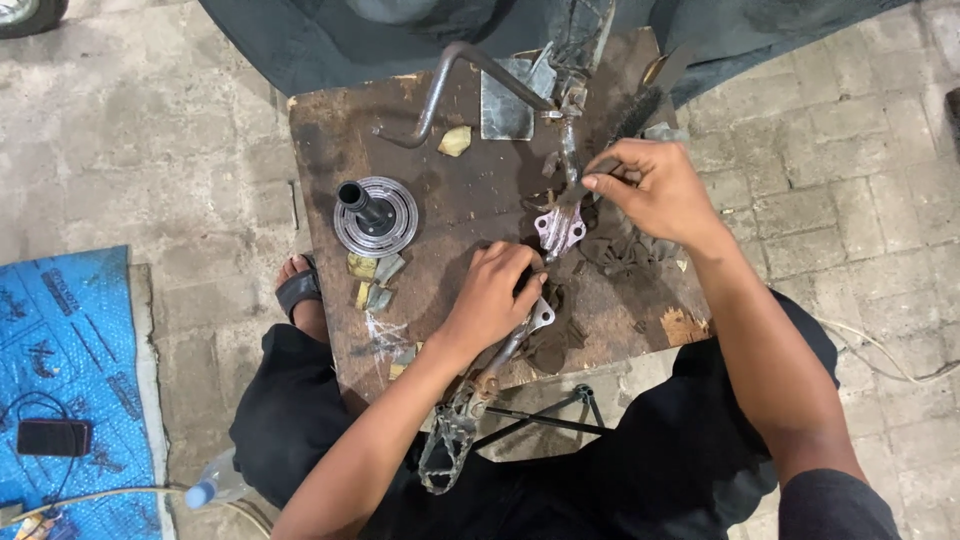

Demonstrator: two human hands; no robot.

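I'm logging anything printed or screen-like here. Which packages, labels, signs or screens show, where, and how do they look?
Phone: lower left on the blue sheet, dark flat rectangle, screen off.
Blue sheet: left floor, blue plastic with dark print.
Bottle: by the sheet, clear with blue cap.

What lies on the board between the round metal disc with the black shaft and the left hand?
In the head view, small flat metal scraps lie on the wooden board between the round disc and the left hand; otherwise bare, stained wood.
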